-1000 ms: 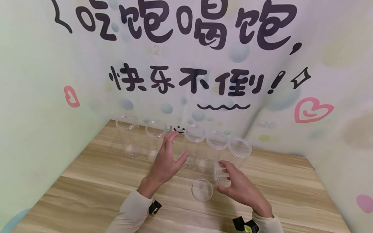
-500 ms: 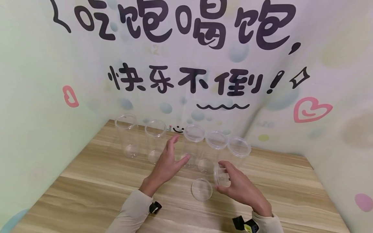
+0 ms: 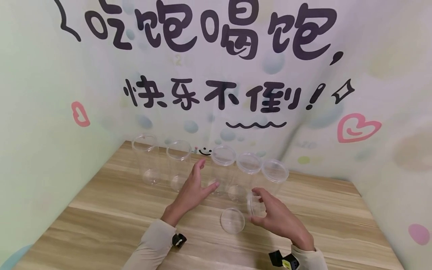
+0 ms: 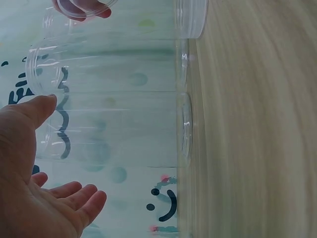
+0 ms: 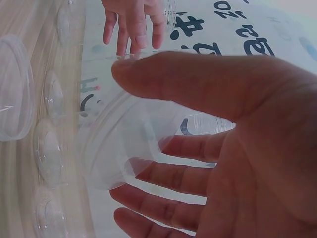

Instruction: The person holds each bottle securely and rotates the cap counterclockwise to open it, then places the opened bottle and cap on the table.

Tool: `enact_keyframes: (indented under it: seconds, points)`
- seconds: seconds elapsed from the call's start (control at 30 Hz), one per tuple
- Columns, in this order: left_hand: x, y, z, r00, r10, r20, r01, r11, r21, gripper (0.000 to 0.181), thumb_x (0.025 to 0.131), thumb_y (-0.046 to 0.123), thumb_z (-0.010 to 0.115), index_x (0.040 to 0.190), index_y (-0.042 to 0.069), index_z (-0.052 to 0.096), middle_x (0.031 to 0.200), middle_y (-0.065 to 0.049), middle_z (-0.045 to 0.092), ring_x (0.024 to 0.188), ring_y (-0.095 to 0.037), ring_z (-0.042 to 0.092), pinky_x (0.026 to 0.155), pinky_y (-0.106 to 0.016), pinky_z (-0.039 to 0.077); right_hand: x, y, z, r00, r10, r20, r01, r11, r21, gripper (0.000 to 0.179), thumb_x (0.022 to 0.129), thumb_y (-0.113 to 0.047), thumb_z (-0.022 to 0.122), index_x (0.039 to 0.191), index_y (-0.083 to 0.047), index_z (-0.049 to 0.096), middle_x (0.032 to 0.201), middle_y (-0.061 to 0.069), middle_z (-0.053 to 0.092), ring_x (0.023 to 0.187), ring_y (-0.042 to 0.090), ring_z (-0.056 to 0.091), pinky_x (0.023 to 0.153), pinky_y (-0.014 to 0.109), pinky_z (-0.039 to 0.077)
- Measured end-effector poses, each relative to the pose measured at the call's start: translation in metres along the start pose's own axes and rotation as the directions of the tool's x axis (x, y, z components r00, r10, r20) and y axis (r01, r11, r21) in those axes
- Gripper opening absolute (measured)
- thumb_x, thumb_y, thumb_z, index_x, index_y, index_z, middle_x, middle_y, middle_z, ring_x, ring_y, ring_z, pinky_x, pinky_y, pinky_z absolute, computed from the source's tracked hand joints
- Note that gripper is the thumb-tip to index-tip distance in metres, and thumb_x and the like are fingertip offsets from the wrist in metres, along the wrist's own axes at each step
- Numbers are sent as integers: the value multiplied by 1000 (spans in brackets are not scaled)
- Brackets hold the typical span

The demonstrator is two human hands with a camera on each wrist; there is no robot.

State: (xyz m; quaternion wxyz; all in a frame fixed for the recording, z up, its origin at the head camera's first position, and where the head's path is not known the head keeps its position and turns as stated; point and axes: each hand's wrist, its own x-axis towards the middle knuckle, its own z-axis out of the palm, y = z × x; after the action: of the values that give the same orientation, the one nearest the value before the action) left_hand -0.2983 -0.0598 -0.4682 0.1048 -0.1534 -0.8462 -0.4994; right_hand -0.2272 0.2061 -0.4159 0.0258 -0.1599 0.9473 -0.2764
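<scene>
My right hand [image 3: 280, 219] grips a small stack of clear plastic lids [image 3: 252, 204] by the edges, thumb on one side and fingers on the other. In the right wrist view, the lids [image 5: 119, 139] stand tilted between thumb and fingers. One loose clear lid [image 3: 232, 221] lies on the table just left of that hand. My left hand [image 3: 190, 193] hovers with fingers spread and nothing in it, close in front of a tall clear jar [image 3: 222, 172]. The left wrist view shows its palm [image 4: 44, 213] beside upright jars [image 4: 119, 119].
Several tall transparent jars stand in a row along the back of the wooden table [image 3: 101, 225]. Two at the left, including the end jar [image 3: 146, 161], have thinner rims; those at the right, such as the end one [image 3: 275, 170], have thicker whitish rims. A printed cloth wall [image 3: 202, 123] rises behind.
My left hand has drifted slightly down and right, nearer the middle jar. My right hand keeps its grip on the lids, almost still. The head view has shifted a little.
</scene>
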Motion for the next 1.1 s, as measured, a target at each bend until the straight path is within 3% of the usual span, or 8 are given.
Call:
enact_keyframes:
  seconds: [0.4, 0.63, 1.1]
  points:
    - [8, -4, 9, 1000, -3, 25, 4, 999, -32, 90, 88, 36, 75, 154, 12, 20, 155, -14, 36, 143, -30, 35, 111, -55, 36, 0, 4, 0, 998, -28, 53, 24, 997, 70, 73, 81, -28, 83, 139, -7, 44, 133, 11, 57, 118, 35, 59, 88, 47, 53]
    - [15, -3, 17, 1000, -1, 19, 3, 998, -69, 89, 85, 29, 79, 151, 10, 22, 151, -17, 39, 140, -35, 38, 110, -56, 38, 0, 6, 0, 997, -42, 61, 37, 996, 86, 78, 80, -25, 83, 143, -7, 41, 132, 11, 57, 117, 37, 59, 88, 50, 53]
    - [24, -8, 30, 996, -83, 32, 86, 989, -121, 107, 79, 38, 83, 155, 6, 15, 157, -22, 32, 143, -38, 34, 115, -54, 30, -1, 7, -1, 993, -88, 85, 85, 996, 32, 75, 83, -22, 80, 148, -11, 42, 141, 11, 51, 115, 29, 58, 89, 42, 54]
